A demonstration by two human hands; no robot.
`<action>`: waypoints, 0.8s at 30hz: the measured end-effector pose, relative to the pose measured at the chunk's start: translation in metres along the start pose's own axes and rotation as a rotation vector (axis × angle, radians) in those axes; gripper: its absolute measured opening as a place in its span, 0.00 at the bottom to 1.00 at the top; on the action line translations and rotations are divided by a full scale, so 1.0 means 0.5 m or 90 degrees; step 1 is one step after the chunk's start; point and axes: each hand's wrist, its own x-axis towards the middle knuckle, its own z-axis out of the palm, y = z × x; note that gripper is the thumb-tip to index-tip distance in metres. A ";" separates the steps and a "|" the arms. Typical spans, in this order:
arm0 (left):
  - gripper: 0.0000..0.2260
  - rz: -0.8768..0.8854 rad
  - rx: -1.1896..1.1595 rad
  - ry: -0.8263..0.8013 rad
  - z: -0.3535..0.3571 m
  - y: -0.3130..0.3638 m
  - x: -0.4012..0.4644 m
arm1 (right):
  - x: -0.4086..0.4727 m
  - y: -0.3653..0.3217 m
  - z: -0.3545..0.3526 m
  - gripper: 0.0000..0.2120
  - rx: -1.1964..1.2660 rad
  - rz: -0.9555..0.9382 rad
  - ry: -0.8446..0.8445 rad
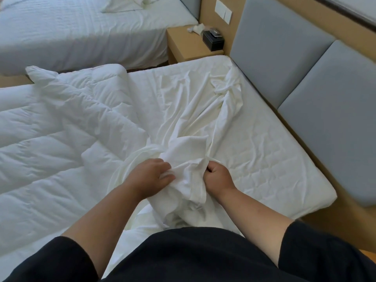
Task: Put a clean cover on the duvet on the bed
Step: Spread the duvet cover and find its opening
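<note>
The fingers (210, 166) of the right hand (218, 177) are curled into a fist around a bunch of the white cover (189, 151), while those of the left hand (151, 177) lie spread and only slightly bent over the same gathered cloth, the thumb pressed into a fold; whether that hand truly grips or just presses is hard to tell. Two hands, then, on one cover, which is bunched between them close to the person's black shirt (193, 255) and trails away in a long crumpled strip toward the head of the bed (274, 151). One quilted white duvet (57, 135) lies bare on the left half of this bed, one corner folded back and sticking up near the far edge, touching the cover's left side. The mattress pad shows to the right. Two grey headboard panels (280, 58) stand along the wall. Between this bed and a second bed (71, 33) sits one wooden nightstand (187, 47) carrying one black tissue box (213, 40) and a crumpled white tissue (196, 28) beside it. One white wall switch plate (223, 11) is mounted above.
</note>
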 end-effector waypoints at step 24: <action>0.13 -0.025 -0.381 0.019 0.022 0.085 0.007 | 0.100 0.046 -0.030 0.29 0.121 0.205 -0.046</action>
